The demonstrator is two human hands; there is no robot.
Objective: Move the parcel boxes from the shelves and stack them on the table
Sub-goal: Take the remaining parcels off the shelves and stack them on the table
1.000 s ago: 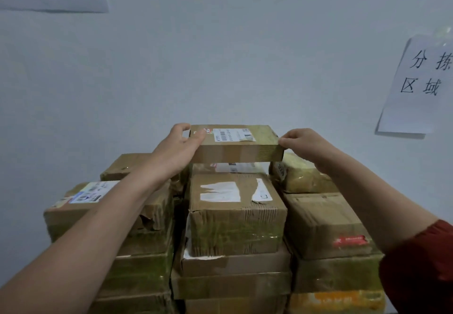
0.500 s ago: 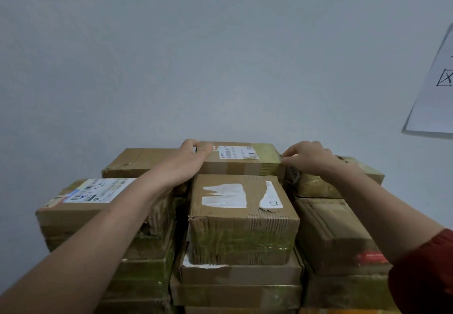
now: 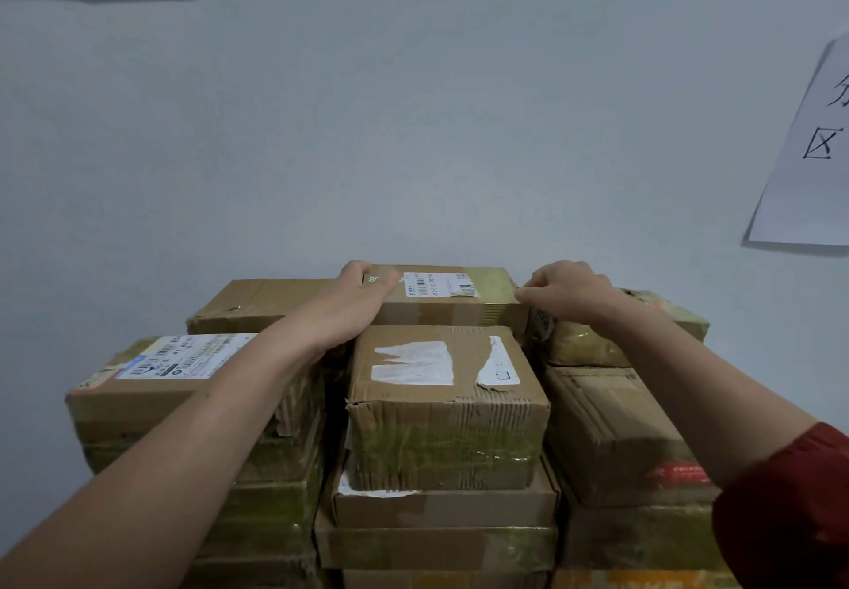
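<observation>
Parcel box (image 3: 494,308), barcode label (image 3: 438,284) unreadable, left hand (image 3: 360,296) and right hand (image 3: 569,290) gripping its ends, wall sheet (image 3: 804,193) marked 区

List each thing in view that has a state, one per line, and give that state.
Flat labelled box, level, at the back, held at both ends.
Left hand, grips the box's left end.
Right hand, grips the box's right end.
Torn-label box, closed, taped, front face crumpled.
Paper sign, stuck on the wall.
</observation>
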